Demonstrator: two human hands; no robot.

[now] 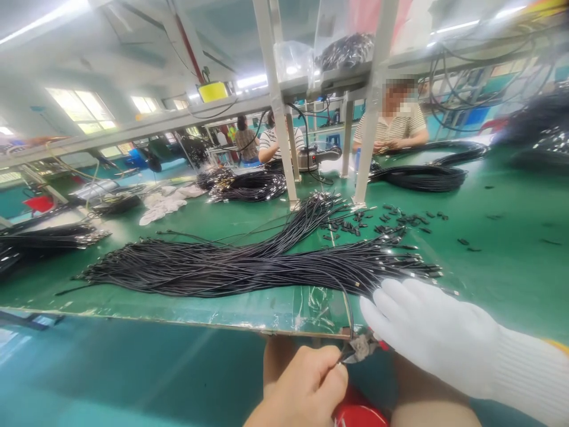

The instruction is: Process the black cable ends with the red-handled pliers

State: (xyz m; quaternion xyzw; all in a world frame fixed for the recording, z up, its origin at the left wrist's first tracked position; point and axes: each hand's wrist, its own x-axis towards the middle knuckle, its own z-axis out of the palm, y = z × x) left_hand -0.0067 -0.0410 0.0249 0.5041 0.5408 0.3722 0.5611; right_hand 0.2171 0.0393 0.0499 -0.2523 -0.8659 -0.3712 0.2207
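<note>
My left hand (311, 379) is bare and closed, thumb against finger, pinching the end of a thin black cable (349, 305) just off the table's front edge. The cable runs up from there to the bundle. Right beside those fingertips are the metal jaws of a pair of cutting pliers (361, 347). A bit of red handle shows under my right hand (435, 332), which wears a white knitted glove and is closed on the pliers. Its fingers hide most of the handles. A large bundle of black cables (231, 270) with metal ends lies just beyond both hands.
Small black pieces (404, 219) are scattered behind the bundle on the green table (498, 255). Coiled cables (418, 178) lie farther back, near white shelf posts (373, 118). Two co-workers sit across the table. A red round object (361, 416) is below my hands.
</note>
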